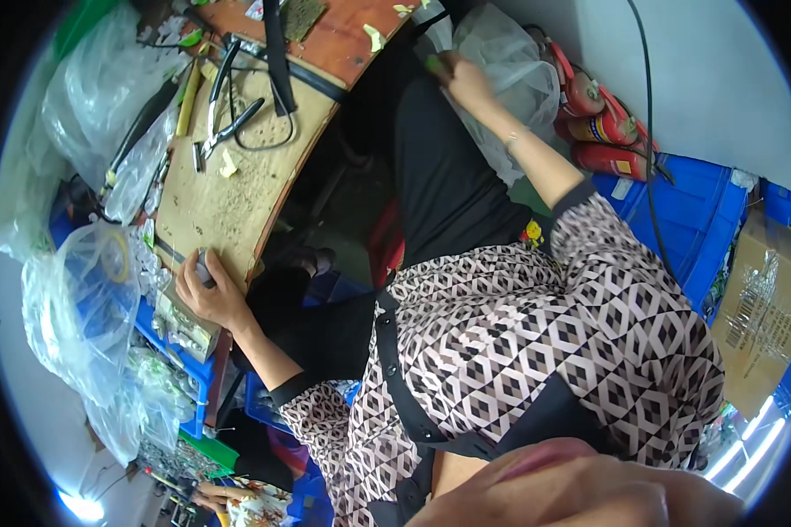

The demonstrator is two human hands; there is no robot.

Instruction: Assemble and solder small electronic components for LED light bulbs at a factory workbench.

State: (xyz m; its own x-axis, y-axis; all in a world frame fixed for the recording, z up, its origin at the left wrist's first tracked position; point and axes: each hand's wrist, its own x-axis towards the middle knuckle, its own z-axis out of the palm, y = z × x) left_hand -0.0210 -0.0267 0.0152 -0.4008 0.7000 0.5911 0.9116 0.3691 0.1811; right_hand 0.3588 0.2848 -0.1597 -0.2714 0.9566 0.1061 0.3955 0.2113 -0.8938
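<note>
My left hand is closed around a small dark grey object at the near left end of a worn wooden board. What the object is, I cannot make out. My right hand reaches out at the upper middle, next to a clear plastic bag. Its fingers pinch a small green piece, partly hidden and blurred. On the board lie pliers with black handles, a loop of black cord and pale scraps.
Clear plastic bags crowd the left side, above a blue crate. Red fire extinguishers stand at the right by the wall, beside blue bins and a taped cardboard box. Another person's arm shows at the lower left.
</note>
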